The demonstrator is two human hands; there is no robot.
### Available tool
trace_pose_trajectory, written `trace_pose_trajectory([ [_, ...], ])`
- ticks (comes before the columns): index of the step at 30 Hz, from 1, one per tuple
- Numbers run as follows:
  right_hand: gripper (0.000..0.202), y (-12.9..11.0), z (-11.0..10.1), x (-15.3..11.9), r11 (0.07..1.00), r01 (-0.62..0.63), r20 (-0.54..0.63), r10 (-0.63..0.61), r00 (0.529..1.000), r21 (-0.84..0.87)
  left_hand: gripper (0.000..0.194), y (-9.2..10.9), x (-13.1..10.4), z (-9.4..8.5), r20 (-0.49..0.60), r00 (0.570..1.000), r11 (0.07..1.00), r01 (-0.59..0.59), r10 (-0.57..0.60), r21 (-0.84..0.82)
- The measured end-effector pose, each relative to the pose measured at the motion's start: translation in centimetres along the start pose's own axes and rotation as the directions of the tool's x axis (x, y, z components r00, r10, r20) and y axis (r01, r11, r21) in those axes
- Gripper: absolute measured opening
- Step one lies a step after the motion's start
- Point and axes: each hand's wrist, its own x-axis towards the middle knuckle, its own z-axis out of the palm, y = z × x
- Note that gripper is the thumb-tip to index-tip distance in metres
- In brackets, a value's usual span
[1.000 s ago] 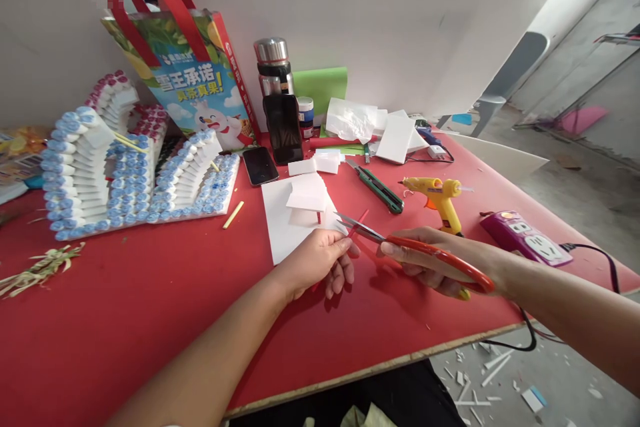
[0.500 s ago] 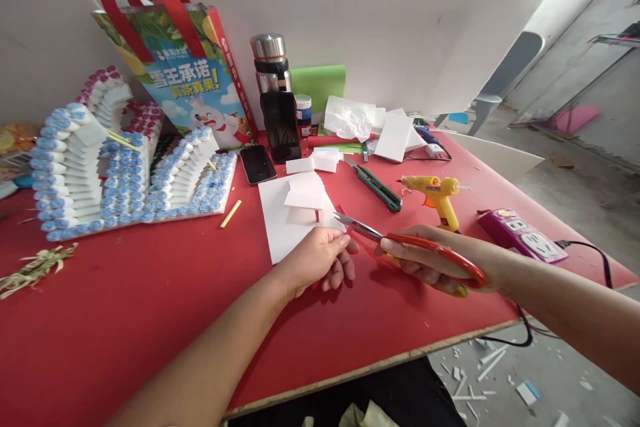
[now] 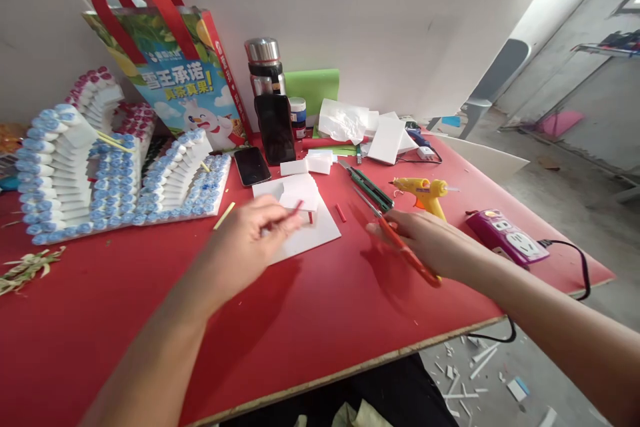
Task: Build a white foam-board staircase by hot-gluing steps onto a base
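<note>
My left hand (image 3: 257, 230), blurred by motion, pinches a short red stick (image 3: 297, 207) above a white sheet (image 3: 320, 235). On that sheet stands a small white card structure (image 3: 303, 192), with a red upright piece (image 3: 311, 217) under its front edge. Orange-handled scissors (image 3: 407, 252) are gripped in my right hand (image 3: 423, 233), blades pointing away toward a green utility knife (image 3: 370, 188). A second short red stick (image 3: 341, 213) lies on the table just right of the sheet.
A yellow glue gun (image 3: 425, 192) and a purple power strip (image 3: 507, 235) lie at right. Behind are two phones (image 3: 276, 130), a steel flask (image 3: 263, 63) and white scraps (image 3: 387, 140). A blue-and-white model (image 3: 120, 187) and printed bag (image 3: 175, 80) stand at left.
My left hand has moved left and away from the scissors, carrying a red stick over the sheet. My right hand has lowered slightly with the scissors. A loose red stick now shows fully on the table.
</note>
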Motion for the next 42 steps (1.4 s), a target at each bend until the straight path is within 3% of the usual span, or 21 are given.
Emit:
trace_pose_trajectory([
  [1, 0.040, -0.3, 0.5, 1.0, 0.980, -0.017, -0.076, 0.002, 0.997, -0.198, 0.032, -0.6, 0.0, -1.1, -0.159, 0.987, 0.990, 0.000, 0.022, 0.140],
  [3, 0.032, -0.9, 1.5, 2.8, 0.903, -0.071, -0.148, 0.009, 0.989, -0.425, 0.028, -1.9, 0.1, -3.0, -0.304, 0.952, 0.943, 0.062, 0.043, 0.327],
  [6, 0.037, -1.9, 2.1, 4.2, 0.858, -0.096, -0.157, 0.018, 0.987, -0.505, 0.029, -3.9, 1.0, -4.1, -0.286, 0.956, 0.820, 0.214, -0.064, 0.531],
  [11, 0.031, -4.1, 0.3, 3.7, 0.833, -0.010, -0.045, -0.018, 0.999, -0.554, 0.031, -6.5, 2.9, -2.7, -0.171, 0.959, 0.643, 0.280, -0.227, 0.713],
  [14, 0.029, -5.4, -0.3, 4.4, 0.872, 0.047, -0.088, -0.103, 0.991, -0.488, 0.025, -7.0, 3.2, -1.8, -0.152, 0.951, 0.604, 0.291, -0.271, 0.742],
  [18, 0.022, -6.0, 0.9, 7.0, 0.912, 0.074, -0.115, -0.131, 0.985, -0.404, 0.026, -6.2, 2.8, -1.9, -0.206, 0.949, 0.574, 0.309, -0.239, 0.758],
  [20, 0.020, -5.7, 1.6, 8.1, 0.925, 0.067, -0.119, -0.119, 0.986, -0.373, 0.025, -5.1, 2.6, -2.1, -0.242, 0.955, 0.630, 0.293, -0.169, 0.719],
  [23, 0.016, -4.9, 2.0, 9.0, 0.946, 0.071, -0.140, -0.120, 0.983, -0.316, 0.024, -3.4, 2.5, -1.7, -0.274, 0.961, 0.828, 0.187, -0.042, 0.529],
  [25, 0.013, -4.4, 1.9, 9.1, 0.959, 0.081, -0.160, -0.128, 0.979, -0.270, 0.026, -2.3, 2.3, -0.9, -0.335, 0.942, 0.939, 0.083, 0.036, 0.334],
  [27, 0.009, -4.0, 1.7, 9.1, 0.968, 0.094, -0.184, -0.138, 0.973, -0.231, 0.025, -1.6, 1.8, 0.3, -0.421, 0.904, 0.987, -0.014, 0.081, 0.160],
  [29, 0.009, -3.8, 1.4, 9.0, 0.981, 0.155, -0.218, -0.177, 0.960, -0.114, 0.023, -1.2, 1.4, 1.4, -0.448, 0.893, 0.998, -0.062, 0.052, -0.007],
  [31, 0.014, -3.8, 1.4, 8.5, 0.927, 0.325, -0.274, -0.268, 0.924, 0.186, 0.020, -1.0, 0.9, 2.4, -0.390, 0.921, 0.975, -0.086, 0.000, -0.204],
  [34, 0.021, -4.4, 1.9, 7.4, 0.571, 0.544, -0.394, -0.376, 0.839, 0.614, 0.026, -0.7, 0.7, 3.4, -0.263, 0.965, 0.904, -0.110, -0.002, -0.413],
  [35, 0.022, -4.7, 2.2, 7.0, 0.490, 0.565, -0.408, -0.397, 0.823, 0.663, 0.027, -0.6, 0.6, 3.6, -0.242, 0.970, 0.885, -0.124, 0.014, -0.448],
  [37, 0.022, -5.4, 2.9, 6.2, 0.432, 0.578, -0.403, -0.434, 0.806, 0.692, 0.026, -0.3, 0.6, 4.0, -0.238, 0.971, 0.861, -0.152, 0.038, -0.485],
  [42, 0.016, -6.4, 4.8, 5.5, 0.467, 0.615, -0.412, -0.468, 0.782, 0.636, 0.015, -0.2, 0.5, 4.6, -0.291, 0.956, 0.873, -0.163, 0.025, -0.460],
])
